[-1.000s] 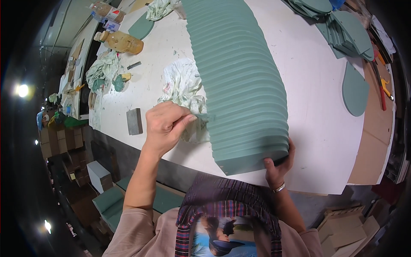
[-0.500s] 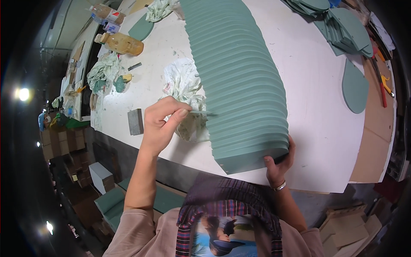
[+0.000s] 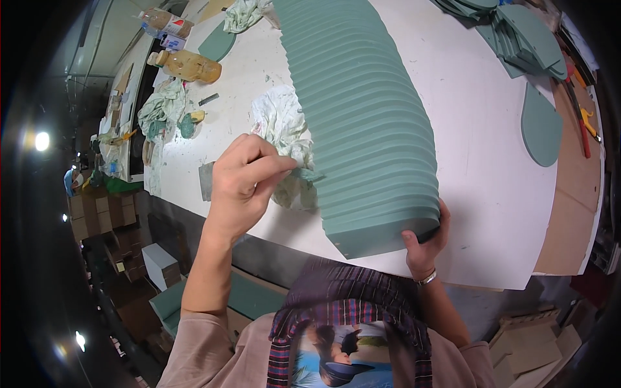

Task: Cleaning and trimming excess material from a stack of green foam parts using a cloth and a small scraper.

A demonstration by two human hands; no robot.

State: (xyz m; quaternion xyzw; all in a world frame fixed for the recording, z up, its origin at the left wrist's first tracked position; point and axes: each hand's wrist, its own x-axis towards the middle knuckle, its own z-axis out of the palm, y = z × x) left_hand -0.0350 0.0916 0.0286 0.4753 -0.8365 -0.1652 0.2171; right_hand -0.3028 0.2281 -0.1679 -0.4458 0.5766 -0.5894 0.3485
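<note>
A long row of overlapping green boards (image 3: pixel 369 129) with ridged edges runs away from me across the white table. Pinched in the fingers of my left hand (image 3: pixel 244 178) is a small thin green piece (image 3: pixel 309 174); its kind is unclear. Its end is at the left edge of the row, and I cannot tell whether it touches. At the near right corner, my right hand (image 3: pixel 428 242) grips the row, thumb on the near face and fingers round the side. Behind my left hand lies a crumpled white cloth (image 3: pixel 278 116) with green stains, beside the boards.
A grey block (image 3: pixel 206 181) sits left of my left hand, partly hidden. Farther left are a bottle of amber liquid (image 3: pixel 191 66), a stained rag (image 3: pixel 163 103) and a small dark strip (image 3: pixel 209 99). At right are a loose teardrop-shaped board (image 3: pixel 542 126), stacked boards (image 3: pixel 527 39) and red-handled pliers (image 3: pixel 584 139).
My left hand has turned, knuckles more toward the boards, and shifted slightly right, covering part of the grey block. My right hand keeps its hold on the corner.
</note>
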